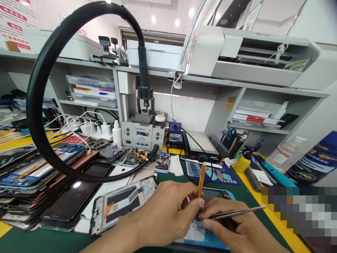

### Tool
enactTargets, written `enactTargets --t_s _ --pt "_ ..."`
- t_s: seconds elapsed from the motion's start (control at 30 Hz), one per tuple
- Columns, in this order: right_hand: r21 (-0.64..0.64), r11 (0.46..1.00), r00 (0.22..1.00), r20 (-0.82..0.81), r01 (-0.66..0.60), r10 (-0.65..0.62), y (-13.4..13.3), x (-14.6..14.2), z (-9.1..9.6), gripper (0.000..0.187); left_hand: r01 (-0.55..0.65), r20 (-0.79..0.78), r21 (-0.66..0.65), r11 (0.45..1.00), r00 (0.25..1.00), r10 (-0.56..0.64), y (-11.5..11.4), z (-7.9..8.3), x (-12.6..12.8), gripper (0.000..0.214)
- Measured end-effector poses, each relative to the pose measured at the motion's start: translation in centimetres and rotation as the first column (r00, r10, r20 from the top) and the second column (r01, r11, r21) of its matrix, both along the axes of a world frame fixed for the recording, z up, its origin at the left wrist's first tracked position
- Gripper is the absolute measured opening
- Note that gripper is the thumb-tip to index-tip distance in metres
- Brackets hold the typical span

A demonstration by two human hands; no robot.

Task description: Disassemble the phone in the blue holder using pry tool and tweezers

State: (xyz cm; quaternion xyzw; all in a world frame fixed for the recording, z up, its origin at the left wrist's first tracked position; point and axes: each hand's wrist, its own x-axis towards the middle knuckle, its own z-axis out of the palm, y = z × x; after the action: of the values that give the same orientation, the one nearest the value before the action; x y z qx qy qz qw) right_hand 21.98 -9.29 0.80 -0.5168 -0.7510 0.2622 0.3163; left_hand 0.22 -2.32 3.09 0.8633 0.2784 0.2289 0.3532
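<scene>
My left hand (171, 211) pinches a slim gold-handled tool (201, 179) between thumb and fingers. It stands nearly upright, its tip hidden behind my fingers. In my right hand (231, 225) are metal tweezers (242, 212), lying almost level with their rear end pointing right. Both sets of fingertips meet over a small dark part that they mostly cover. Below them lies a light blue phone-sized frame or holder (214, 239) with a clear and whitish surface. An opened phone frame (123, 203) with a bare midplate sits left of my left hand.
Stacked phones (79, 191) crowd the left. A thick black hose (37, 116) loops from the rework station (142, 135) across the bench. A tray of circuit boards (147, 160), a flat heating plate (201, 146), a yellow bottle (242, 161) and a spray can (313, 163) stand behind and right.
</scene>
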Motion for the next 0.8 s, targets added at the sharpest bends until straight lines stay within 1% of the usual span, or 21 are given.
enactTargets --t_s 0.13,0.33,0.47,0.67,0.8 --pt "0.015 1.000 0.999 0.024 0.021 -0.021 0.00 -0.13 0.13 0.013 0.005 0.026 0.011 1.000 1.000 -0.005 0.03 -0.23 0.08 0.022" --pt "-0.016 0.999 0.998 0.035 0.049 -0.049 -0.09 -0.19 0.27 0.015 0.000 0.039 0.020 1.000 0.999 -0.001 0.11 -0.37 0.22 0.022" --pt "-0.012 0.999 0.999 0.016 0.038 -0.038 -0.05 -0.14 0.19 0.015 0.013 0.052 0.012 1.000 0.999 -0.013 0.04 -0.30 0.14 0.021" --pt "-0.056 0.998 1.000 0.009 0.025 -0.024 0.05 -0.06 0.00 0.016 0.005 0.042 0.020 1.000 0.999 -0.006 -0.03 -0.32 0.12 0.022" --pt "-0.023 1.000 1.000 -0.003 0.003 -0.003 0.11 -0.11 -0.04 0.014 0.017 0.033 0.022 1.000 0.999 -0.017 -0.11 -0.28 0.06 0.022"
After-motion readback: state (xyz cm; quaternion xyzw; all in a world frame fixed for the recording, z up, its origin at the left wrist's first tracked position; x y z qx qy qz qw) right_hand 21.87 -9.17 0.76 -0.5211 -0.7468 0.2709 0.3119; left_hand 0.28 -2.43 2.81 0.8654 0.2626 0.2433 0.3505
